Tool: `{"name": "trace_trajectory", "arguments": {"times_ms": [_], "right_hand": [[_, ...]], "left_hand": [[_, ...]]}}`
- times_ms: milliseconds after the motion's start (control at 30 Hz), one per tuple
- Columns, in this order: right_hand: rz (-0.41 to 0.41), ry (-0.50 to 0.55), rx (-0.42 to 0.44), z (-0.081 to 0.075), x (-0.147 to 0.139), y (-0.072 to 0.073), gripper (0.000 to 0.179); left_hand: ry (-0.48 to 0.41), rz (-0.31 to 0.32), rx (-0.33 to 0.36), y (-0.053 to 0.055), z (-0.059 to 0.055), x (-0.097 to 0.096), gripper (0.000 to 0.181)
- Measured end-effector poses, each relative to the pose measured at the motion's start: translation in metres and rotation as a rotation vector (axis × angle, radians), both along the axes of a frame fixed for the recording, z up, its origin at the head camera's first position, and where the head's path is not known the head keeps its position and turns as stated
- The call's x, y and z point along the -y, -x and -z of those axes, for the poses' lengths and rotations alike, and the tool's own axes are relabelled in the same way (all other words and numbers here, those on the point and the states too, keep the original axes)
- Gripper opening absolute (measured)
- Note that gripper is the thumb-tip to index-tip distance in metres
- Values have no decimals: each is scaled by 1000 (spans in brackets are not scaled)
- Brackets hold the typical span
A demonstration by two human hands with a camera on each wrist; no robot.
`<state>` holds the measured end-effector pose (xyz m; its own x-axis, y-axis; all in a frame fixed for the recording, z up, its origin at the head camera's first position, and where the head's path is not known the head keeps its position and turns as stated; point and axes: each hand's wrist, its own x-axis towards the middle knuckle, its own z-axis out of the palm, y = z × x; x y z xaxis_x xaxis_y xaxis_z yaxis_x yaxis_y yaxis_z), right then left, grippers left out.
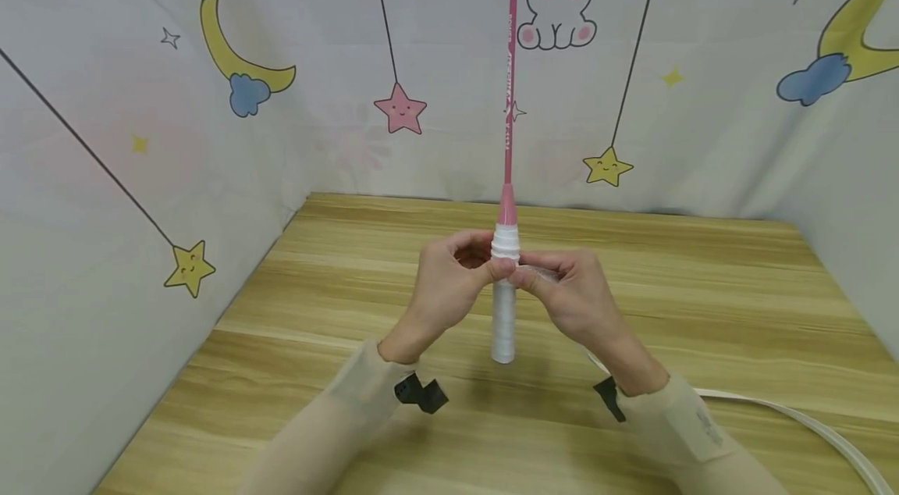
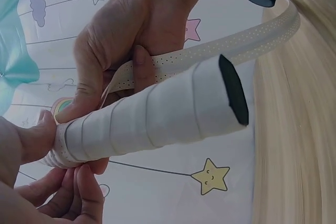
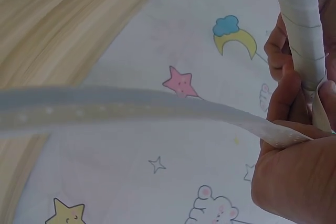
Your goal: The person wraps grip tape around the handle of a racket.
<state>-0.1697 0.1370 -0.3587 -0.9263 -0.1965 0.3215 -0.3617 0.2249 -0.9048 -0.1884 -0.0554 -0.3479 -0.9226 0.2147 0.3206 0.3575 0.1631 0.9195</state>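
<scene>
A pink badminton racket [image 1: 510, 89] stands upright, its head cut off by the top of the head view. White wrapping in overlapping turns covers its handle [image 2: 152, 114], whose dark butt end faces down. My left hand [image 1: 449, 280] grips the upper handle between thumb and fingers. On the other side, my right hand [image 1: 579, 292] pinches a white perforated grip tape [image 2: 226, 48] close to the handle. From there the tape [image 3: 210, 109] runs through the right hand and trails away. The fingers of both hands nearly meet around the handle's upper end.
Beneath the hands lies a wood-grain table [image 1: 351, 284]. The loose tape's tail [image 1: 794, 413] curves off toward the front right. Pale curtains [image 1: 316, 34] printed with stars, moons and a rabbit hang behind and at the sides. A camera [image 1: 421, 393] is strapped at the left wrist.
</scene>
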Motion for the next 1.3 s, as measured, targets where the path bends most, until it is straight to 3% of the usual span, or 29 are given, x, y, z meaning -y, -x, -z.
{"name": "trace_trajectory", "arguments": {"times_ms": [500,967,1300], "right_hand": [[-14,-21,43,-6,-1,-4,25],[148,6,164,-10,2,-4,15],[102,43,217,-11,-3,1,16]], "left_hand": [[-83,63,80,0,-1,5,32],[-143,81,105,3,1,5,30],[-139,101,139,6,-1,6,29]]}}
